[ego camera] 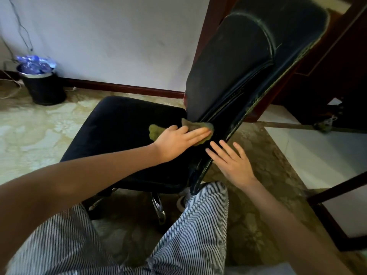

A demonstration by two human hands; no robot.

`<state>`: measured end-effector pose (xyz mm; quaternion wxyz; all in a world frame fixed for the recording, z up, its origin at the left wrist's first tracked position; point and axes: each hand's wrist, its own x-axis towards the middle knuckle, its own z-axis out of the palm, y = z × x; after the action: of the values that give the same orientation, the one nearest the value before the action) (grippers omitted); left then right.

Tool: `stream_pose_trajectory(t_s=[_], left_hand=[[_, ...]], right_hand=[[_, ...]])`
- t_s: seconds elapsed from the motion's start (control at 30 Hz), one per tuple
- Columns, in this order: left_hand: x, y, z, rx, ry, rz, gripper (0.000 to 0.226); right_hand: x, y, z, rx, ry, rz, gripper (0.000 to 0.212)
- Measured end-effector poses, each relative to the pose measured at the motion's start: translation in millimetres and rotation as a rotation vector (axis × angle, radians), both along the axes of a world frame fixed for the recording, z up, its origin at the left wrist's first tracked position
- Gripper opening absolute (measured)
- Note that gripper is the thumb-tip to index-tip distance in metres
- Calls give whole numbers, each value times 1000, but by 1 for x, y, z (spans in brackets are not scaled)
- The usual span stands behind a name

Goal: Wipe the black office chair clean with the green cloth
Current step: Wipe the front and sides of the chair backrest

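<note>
Left hand flat, fingers straight, pressing green cloth onto seat of black office chair, where seat meets backrest. Cloth bunched under palm and past fingertips. Right hand just beside left, fingers spread wide, touching backrest's lower edge. Black bin well apart, beyond left hand, by wall.

floor carries chair, bin.

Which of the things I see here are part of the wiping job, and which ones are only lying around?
Job: green cloth, black office chair, left hand pressing the cloth, right hand at the backrest edge.
Lying about: waste bin, dark wooden furniture.
</note>
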<state>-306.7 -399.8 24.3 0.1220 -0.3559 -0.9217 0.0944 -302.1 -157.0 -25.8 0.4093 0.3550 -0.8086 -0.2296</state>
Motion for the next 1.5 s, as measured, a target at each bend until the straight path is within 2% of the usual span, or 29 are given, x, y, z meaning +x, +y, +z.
stream_pose_trajectory(t_s=[0.1, 0.2, 0.3, 0.37, 0.47, 0.57, 0.63, 0.7, 0.8, 0.9, 1.03, 1.27, 1.4, 1.47, 1.5], left_hand=[[2, 15, 5, 26, 42, 27, 77], [12, 24, -16, -31, 8, 47, 73], [14, 21, -31, -117, -42, 38, 74], [16, 17, -33, -139, -105, 33, 77], [21, 12, -26, -34, -178, 40, 84], [17, 18, -6, 158, -135, 54, 80], [14, 29, 8, 206, -76, 51, 78], [12, 38, 10, 135, -34, 64, 75], [16, 48, 3, 50, 118, 97, 66], [19, 49, 5, -19, 31, 105, 66], [15, 40, 1, -35, 24, 76, 69], [18, 32, -41, -82, -61, 76, 75], [21, 24, -63, -188, -144, 51, 80], [23, 20, -67, -151, -197, 73, 77], [22, 17, -66, -100, -168, 74, 79]], right_hand=[[11, -3, -3, -114, -15, -37, 54], [24, -6, -5, -338, -73, -78, 47], [31, -6, -1, -404, -115, -79, 45], [33, -6, 4, -366, -138, -67, 44], [35, -8, 10, -280, -139, -49, 44], [35, -10, 19, -249, -118, -58, 43], [34, -8, 24, -141, -111, -68, 44], [30, -3, 29, -12, -118, -78, 45], [27, 5, 38, 73, -166, -121, 52], [27, 10, 44, 133, -185, -132, 63], [26, 9, 45, 144, -194, -149, 70], [32, 6, 40, 171, -227, -155, 69], [31, 4, 37, 192, -240, -156, 71], [31, 2, 36, 201, -238, -150, 70], [30, 2, 35, 210, -238, -145, 70]])
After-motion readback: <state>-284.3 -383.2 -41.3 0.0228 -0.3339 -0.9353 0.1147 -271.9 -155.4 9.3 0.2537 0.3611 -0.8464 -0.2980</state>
